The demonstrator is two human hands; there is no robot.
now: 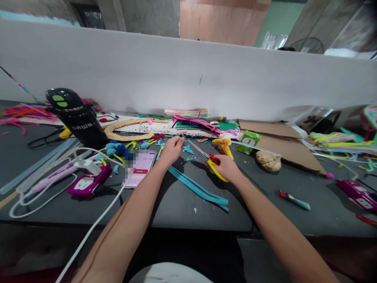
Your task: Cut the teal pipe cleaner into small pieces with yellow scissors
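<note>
My right hand is wrapped round the handles of a pair of scissors with yellow and red grips. Their blades point up and left, toward my left hand. That hand's fingertips are pinched together, and whatever they hold is too small to make out. Just right of the left fingers lies a small light-blue fuzzy piece, with blue fuzz clippings below it. Long blue pipe cleaners stretch across the table between my forearms.
A phone lies beside my left forearm, with a white cable crossing nearby. Further left are a purple power strip and a black tumbler. Beyond my right hand stand a yellow glue gun, a green box and cardboard.
</note>
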